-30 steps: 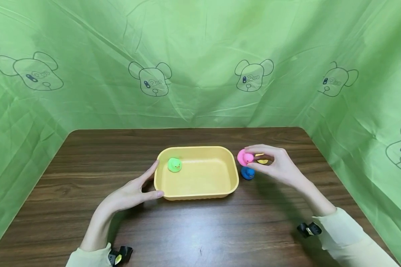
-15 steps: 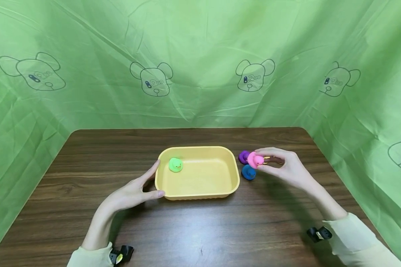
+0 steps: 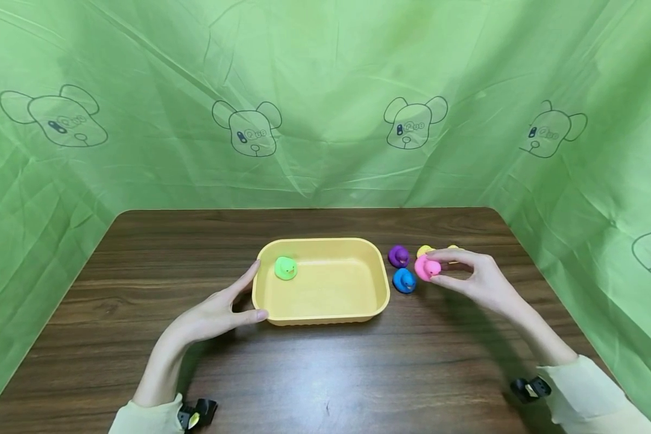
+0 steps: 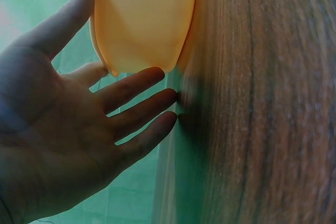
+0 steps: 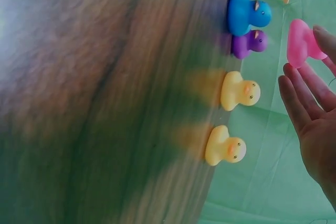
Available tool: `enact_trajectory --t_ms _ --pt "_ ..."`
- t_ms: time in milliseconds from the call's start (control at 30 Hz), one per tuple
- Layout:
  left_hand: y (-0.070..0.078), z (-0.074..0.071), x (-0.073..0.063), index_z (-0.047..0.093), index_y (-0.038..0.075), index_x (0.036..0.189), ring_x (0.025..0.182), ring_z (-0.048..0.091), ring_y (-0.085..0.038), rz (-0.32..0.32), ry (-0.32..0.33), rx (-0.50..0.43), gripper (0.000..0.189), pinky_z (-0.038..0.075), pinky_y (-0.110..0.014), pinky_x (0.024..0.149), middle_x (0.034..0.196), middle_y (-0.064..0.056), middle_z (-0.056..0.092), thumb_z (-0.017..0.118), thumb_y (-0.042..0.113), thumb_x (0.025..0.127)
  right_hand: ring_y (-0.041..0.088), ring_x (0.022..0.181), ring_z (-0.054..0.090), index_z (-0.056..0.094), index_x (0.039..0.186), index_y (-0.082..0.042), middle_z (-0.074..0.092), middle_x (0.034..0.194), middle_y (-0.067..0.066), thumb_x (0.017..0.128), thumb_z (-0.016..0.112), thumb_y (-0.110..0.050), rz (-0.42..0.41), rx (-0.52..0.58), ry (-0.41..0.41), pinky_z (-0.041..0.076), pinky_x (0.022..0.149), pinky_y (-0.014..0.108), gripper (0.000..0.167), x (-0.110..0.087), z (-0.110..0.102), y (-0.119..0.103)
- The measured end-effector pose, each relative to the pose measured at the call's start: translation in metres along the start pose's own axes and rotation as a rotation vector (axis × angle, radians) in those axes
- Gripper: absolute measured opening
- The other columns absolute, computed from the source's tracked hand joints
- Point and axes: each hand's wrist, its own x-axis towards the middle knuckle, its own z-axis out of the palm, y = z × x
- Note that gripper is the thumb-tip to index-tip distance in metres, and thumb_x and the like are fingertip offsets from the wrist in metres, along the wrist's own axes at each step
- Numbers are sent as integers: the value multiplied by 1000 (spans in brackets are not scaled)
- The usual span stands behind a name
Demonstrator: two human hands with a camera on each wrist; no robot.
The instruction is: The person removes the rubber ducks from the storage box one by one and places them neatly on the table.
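Note:
A pink rubber duck [image 3: 427, 267] is pinched between the thumb and fingers of my right hand [image 3: 480, 276]. In the right wrist view this pink duck [image 5: 300, 44] is held up off the table. Standing below it are a blue duck [image 3: 404, 281], a purple duck [image 3: 398, 256] and two yellow ducks, one [image 5: 240, 91] nearer the purple one and another [image 5: 226, 146] farther off. My left hand [image 3: 208, 316] touches the left end of a yellow basin [image 3: 325, 317] with spread, fairly straight fingers and thumb. Inside the basin, toward its left, sits a green duck [image 3: 286, 268].
The dark wooden table [image 3: 314, 374] carries the basin near its middle, with the loose ducks close to the basin's right side. A green cloth [image 3: 331, 120] with printed bear heads hangs behind the table and at its sides.
My right hand has carried the pink duck rightward, from above the purple duck to the near side of the yellow ones. The purple duck has come into sight. My left hand stays at the basin.

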Motion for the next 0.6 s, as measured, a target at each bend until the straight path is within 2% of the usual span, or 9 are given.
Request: enact_trajectory --t_ms 267,433,600 --pt "0 0 0 3 34 167 158 20 -42 -3 0 0 102 26 -69 121 174 -11 15 70 56 93 -2 104 69 75 121 -28 77 116 -10 84 87 -23 90 -41 -13 56 89 16 39 -7 -2 14" --pt "0 0 0 3 33 167 158 20 -42 3 0 -1 102 26 -68 122 174 -11 15 70 56 93 -8 107 67 76 122 -29 78 117 -8 84 87 -27 141 -75 -15 53 90 12 40 -11 -3 23" --pt "-1 0 1 3 33 167 158 20 -41 8 0 -4 102 26 -68 122 174 -10 15 70 55 93 -6 105 68 76 123 -27 78 118 -5 83 88 -26 166 -57 -28 54 89 13 41 -14 -3 29"
